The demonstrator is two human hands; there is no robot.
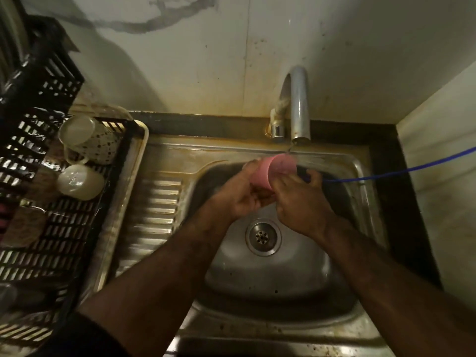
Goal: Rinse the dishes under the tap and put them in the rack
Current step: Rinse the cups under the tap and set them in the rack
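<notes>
A pink cup (277, 167) is held over the steel sink (270, 274), its mouth tilted toward the tap (298, 104), whose water runs onto it. My left hand (240, 194) grips the cup's body from the left. On the right, my right hand (301, 199) touches the cup's rim and side with its fingers. The black dish rack (67, 228) stands on the left, with two white mugs (79, 182) lying in it, one of them dotted (87, 140).
A ribbed draining board (152, 215) lies between rack and basin. The drain strainer (262, 237) sits in the basin's middle. A blue cord (412, 168) runs from the right wall into the sink. Walls close in behind and on the right.
</notes>
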